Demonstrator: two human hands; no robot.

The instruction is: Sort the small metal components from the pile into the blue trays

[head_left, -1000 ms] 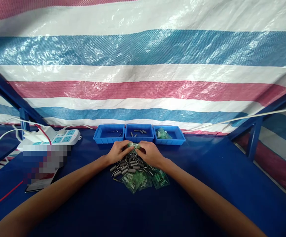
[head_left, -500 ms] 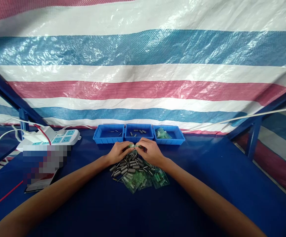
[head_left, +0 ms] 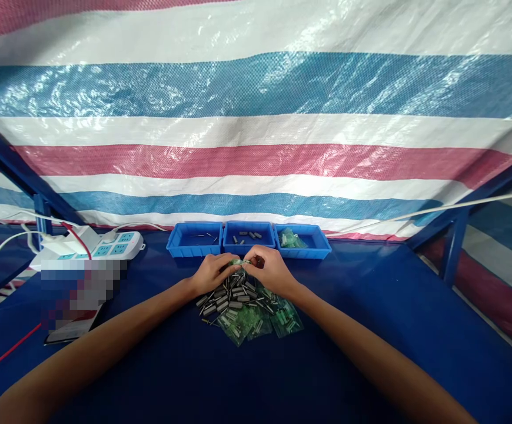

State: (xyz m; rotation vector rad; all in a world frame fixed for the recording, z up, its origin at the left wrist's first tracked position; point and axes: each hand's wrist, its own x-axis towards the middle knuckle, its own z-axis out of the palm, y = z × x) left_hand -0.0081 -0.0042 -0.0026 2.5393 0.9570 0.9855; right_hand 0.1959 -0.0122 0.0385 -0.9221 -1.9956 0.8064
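My left hand [head_left: 212, 273] and my right hand [head_left: 269, 270] meet above the far end of a pile, both closed on one small greenish clear bag [head_left: 237, 262] between thumbs and fingers. Below them lies the pile of dark grey blocks and thin metal pins [head_left: 226, 300]. Several green clear bags with small parts [head_left: 243, 324] lie along its near and right sides. Behind my hands stand three blue trays: the left one [head_left: 195, 252] holds a few thin pins, the middle one [head_left: 249, 247] small grey blocks, the right one [head_left: 304, 254] a green bag.
On the left of the blue table [head_left: 362, 353] lie a white power strip [head_left: 119, 247] with plugs and cables, and a dark flat object [head_left: 73, 333], partly pixelated. A striped sheet [head_left: 256, 159] hangs behind. Blue metal bars [head_left: 454, 250] stand at both sides.
The fingers of my right hand have shifted slightly and curled more at the bag. My left hand has hardly moved, and the pile and trays look the same.
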